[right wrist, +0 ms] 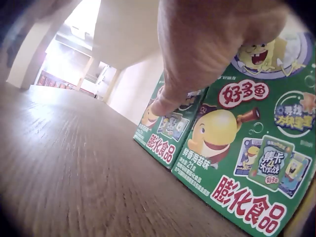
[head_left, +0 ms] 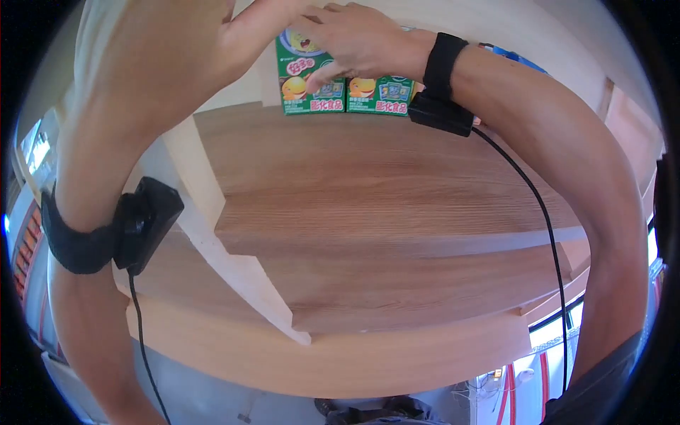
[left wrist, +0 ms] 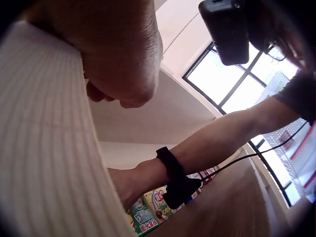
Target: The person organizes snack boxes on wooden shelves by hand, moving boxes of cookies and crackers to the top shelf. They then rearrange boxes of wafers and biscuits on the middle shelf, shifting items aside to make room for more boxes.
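Two green snack boxes with cartoon fronts, a left box (head_left: 312, 105) and a right box (head_left: 379, 106), stand side by side on a wood-grain shelf (head_left: 382, 170). My right hand (head_left: 361, 42) grips the left box, its thumb (right wrist: 170, 96) on the printed front and its fingers at the upper part. The right box (right wrist: 247, 148) stands beside that thumb. My left hand (left wrist: 123, 64) is raised at the top edge of a pale wooden panel (left wrist: 44, 123), some curled fingertips showing past it. Its other fingers are hidden, so I cannot tell whether it holds anything.
A pale upright divider (head_left: 205, 184) bounds the shelf's left side, and a lower wooden ledge (head_left: 397, 287) runs in front. Other colourful packs (left wrist: 210, 173) stand farther along the shelf. A black cable (head_left: 535, 191) hangs from the right wrist camera.
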The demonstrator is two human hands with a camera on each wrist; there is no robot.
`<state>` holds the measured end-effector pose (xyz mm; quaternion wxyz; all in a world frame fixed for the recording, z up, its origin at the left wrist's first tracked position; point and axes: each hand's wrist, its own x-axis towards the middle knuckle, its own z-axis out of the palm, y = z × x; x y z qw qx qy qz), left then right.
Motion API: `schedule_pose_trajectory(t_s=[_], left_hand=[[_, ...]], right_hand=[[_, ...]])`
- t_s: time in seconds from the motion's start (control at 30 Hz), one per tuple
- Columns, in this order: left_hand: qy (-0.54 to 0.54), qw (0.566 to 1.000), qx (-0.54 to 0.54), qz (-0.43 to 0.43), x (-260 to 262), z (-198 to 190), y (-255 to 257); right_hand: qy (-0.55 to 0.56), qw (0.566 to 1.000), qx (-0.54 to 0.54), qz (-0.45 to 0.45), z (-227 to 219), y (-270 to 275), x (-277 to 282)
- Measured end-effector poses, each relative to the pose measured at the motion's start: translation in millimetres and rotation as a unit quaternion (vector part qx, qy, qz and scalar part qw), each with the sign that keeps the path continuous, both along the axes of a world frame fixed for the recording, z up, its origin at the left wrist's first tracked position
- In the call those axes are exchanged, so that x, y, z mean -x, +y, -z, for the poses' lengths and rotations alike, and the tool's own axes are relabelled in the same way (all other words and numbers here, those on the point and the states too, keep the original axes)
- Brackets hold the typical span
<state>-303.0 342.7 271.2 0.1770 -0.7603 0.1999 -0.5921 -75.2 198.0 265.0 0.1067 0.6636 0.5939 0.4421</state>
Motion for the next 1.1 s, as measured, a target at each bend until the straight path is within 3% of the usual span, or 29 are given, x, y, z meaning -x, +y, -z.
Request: schedule_pose_trajectory(t_s=[0.07,0.17,0.33,0.4,0.47,0.5,0.53,0.6,0.67,0.73,0.83,1.0,1.1], left_hand=[[-0.026,0.999,-0.032,0.0,-4.6,1.8,6.2],[-0.059,0.996,-0.024,0.065,-11.5,7.9,11.6],[-0.037,0.997,0.017,0.065,-26.7,13.2,25.7],[-0.03,0.997,-0.008,0.069,-28.5,11.3,42.4],[0.026,0.991,0.116,0.057,-34.8,14.6,46.5],[0.031,0.994,0.072,0.073,-21.6,17.2,19.4],[0.034,0.994,0.068,0.079,-25.0,17.5,21.9],[-0.056,0.997,0.007,0.055,-31.3,14.6,33.7],[-0.048,0.998,-0.002,0.038,-26.5,11.6,29.5],[0.003,1.0,0.012,-0.007,-23.2,7.9,37.3],[0.033,0.998,0.053,0.03,-20.8,12.2,31.6],[0.017,1.0,-0.006,0.004,-16.2,7.2,30.7],[0.03,0.999,-0.009,0.007,-19.4,5.5,40.8]], right_hand=[[-0.001,1.0,-0.008,-0.014,-2.3,-3.2,2.3],[-0.02,0.999,-0.022,-0.026,-8.5,-18.7,14.9],[-0.021,0.999,-0.043,-0.006,-30.3,-68.2,10.0],[-0.008,0.997,-0.068,0.037,-42.8,-95.2,14.6],[0.033,0.994,-0.031,0.098,-53.8,-116.2,14.8],[0.073,0.987,0.007,0.145,-56.6,-126.4,12.3],[0.075,0.986,0.003,0.152,-56.5,-135.9,9.9],[0.122,0.954,0.12,0.245,-55.2,-151.0,8.3],[0.118,0.954,0.15,0.23,-46.4,-161.4,6.1],[0.107,0.919,0.182,0.333,-33.2,-158.0,-4.4],[0.088,0.929,0.161,0.323,-28.2,-158.7,-5.6],[0.013,0.941,0.122,0.317,-16.3,-173.2,2.1],[0.0,0.963,0.076,0.258,-20.8,-181.9,0.6]])
